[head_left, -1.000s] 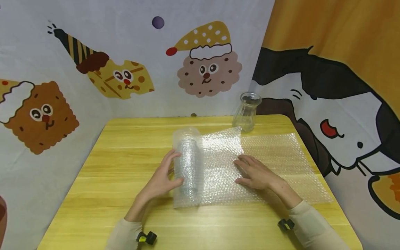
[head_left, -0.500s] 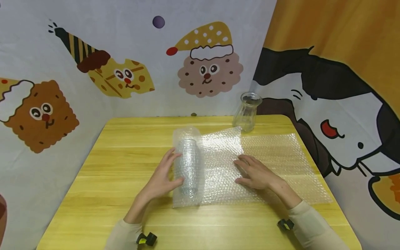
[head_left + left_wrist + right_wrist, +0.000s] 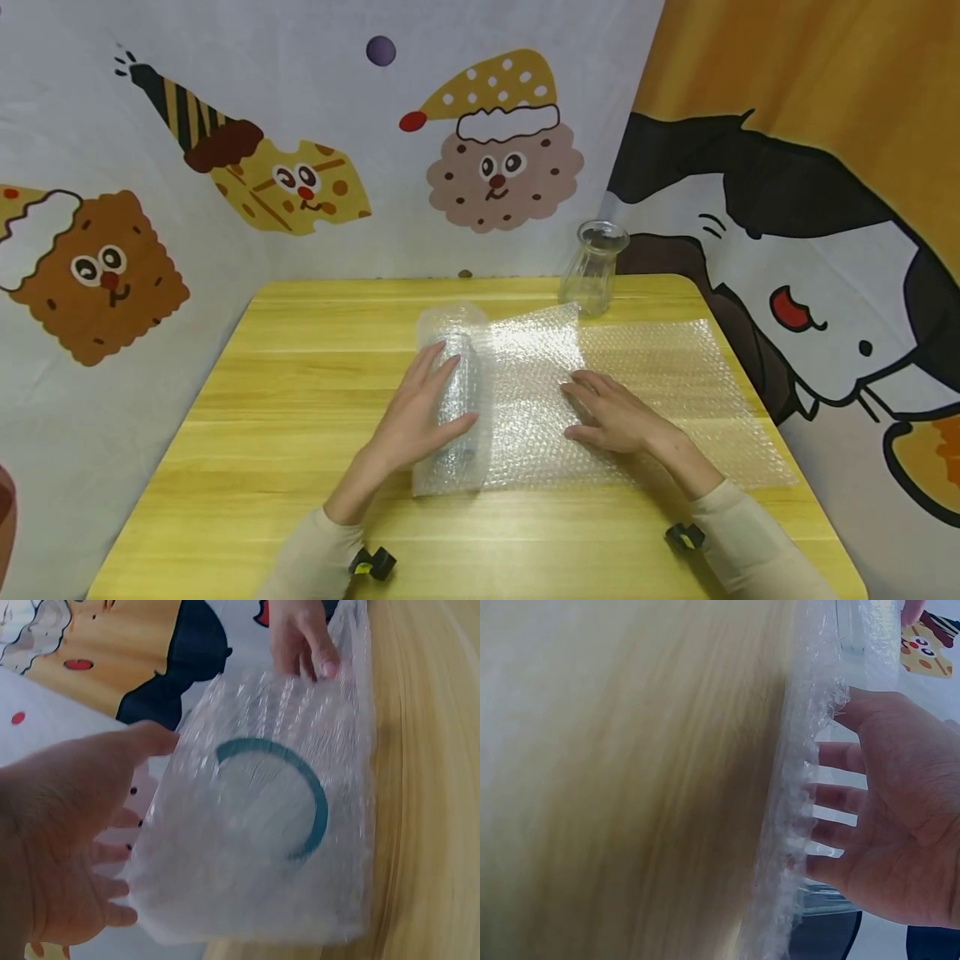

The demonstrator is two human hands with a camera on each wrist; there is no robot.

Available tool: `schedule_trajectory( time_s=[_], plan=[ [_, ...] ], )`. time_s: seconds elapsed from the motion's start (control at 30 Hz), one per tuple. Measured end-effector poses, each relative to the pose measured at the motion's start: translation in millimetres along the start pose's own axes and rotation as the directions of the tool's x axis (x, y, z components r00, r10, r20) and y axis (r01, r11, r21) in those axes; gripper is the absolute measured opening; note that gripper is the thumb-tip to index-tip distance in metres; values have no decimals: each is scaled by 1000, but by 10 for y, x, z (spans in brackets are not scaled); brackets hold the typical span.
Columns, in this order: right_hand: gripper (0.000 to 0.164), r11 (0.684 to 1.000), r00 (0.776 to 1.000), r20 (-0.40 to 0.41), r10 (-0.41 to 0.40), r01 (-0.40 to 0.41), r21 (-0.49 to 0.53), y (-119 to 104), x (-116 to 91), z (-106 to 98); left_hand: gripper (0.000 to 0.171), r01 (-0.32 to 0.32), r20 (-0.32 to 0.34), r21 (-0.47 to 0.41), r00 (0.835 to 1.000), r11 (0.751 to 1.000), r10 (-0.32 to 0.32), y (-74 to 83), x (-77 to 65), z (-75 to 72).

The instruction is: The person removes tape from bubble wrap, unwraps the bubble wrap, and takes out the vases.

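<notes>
A glass jar rolled in bubble wrap [image 3: 463, 375] lies on its side on the yellow table [image 3: 300, 400]. My left hand [image 3: 429, 402] rests on top of the roll, fingers straight along it and thumb on its right side. In the left wrist view the roll's end [image 3: 274, 825] shows a teal ring through the wrap, with my left hand [image 3: 67, 832] spread beside it. My right hand [image 3: 611, 412] presses flat on the unrolled bubble wrap sheet [image 3: 660, 392]. The right wrist view shows my right hand [image 3: 885, 817] with fingers spread against the wrap's edge [image 3: 799, 787].
An empty clear glass jar [image 3: 592, 268] stands upright at the table's back edge, right of centre, just beyond the sheet. Printed cloth walls close in the table behind and on both sides. Bare wood lies left of the roll.
My left hand has moved from the roll's left side up onto its top, with the thumb now over its right side. The right hand and sheet have stayed put.
</notes>
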State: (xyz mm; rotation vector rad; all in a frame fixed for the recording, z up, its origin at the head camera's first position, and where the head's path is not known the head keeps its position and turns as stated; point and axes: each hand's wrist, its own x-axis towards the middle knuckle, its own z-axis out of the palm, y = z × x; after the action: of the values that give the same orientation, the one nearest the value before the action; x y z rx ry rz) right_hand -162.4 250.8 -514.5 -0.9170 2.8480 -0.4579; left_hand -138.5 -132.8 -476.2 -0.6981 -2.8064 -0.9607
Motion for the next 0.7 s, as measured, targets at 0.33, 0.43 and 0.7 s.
schedule_trajectory(
  time_s=[0.33,0.43,0.7],
  plan=[
    [76,1000,1000,0,3,-3,5,-5,-7,-25,100,33,7,84,999,996,-34,58,68,79],
    [76,1000,1000,0,3,-3,5,-6,-9,-35,101,37,18,78,999,996,-38,35,61,63],
    [75,1000,1000,-1,8,-8,18,5,-14,-20,106,73,75,1,995,997,-73,-74,24,-23]
  ],
)
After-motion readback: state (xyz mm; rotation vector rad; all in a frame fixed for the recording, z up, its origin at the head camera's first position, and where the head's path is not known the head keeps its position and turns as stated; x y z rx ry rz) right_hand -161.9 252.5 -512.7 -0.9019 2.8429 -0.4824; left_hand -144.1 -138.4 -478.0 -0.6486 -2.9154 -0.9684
